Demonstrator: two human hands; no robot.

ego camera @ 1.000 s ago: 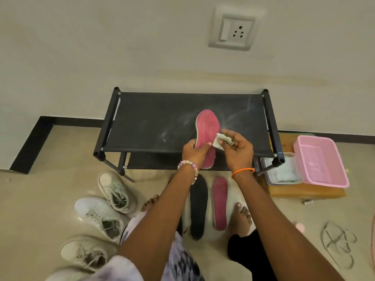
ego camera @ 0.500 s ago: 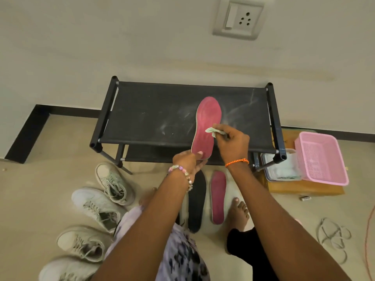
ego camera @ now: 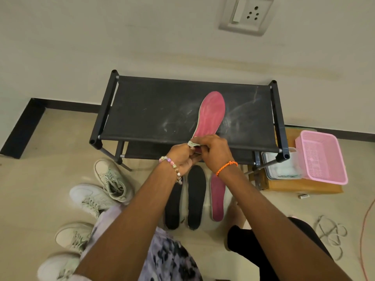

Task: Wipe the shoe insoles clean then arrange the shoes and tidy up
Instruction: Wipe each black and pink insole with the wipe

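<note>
A black shoe rack [ego camera: 162, 110] stands against the wall; above it the left hand [ego camera: 182, 157] grips a pink insole [ego camera: 211, 114] by its heel, and the right hand [ego camera: 213, 153] pinches a small wipe [ego camera: 191, 143] against it

Single head-worn view, looking steeply down, close over shoe rack [ego camera: 188, 110] and floor

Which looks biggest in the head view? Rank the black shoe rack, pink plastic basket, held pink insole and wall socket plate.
1. Black fabric shoe rack
2. Pink perforated plastic basket
3. Held pink insole and white wall socket plate: they look alike, and their distances from the camera differ, so unranked.
</note>
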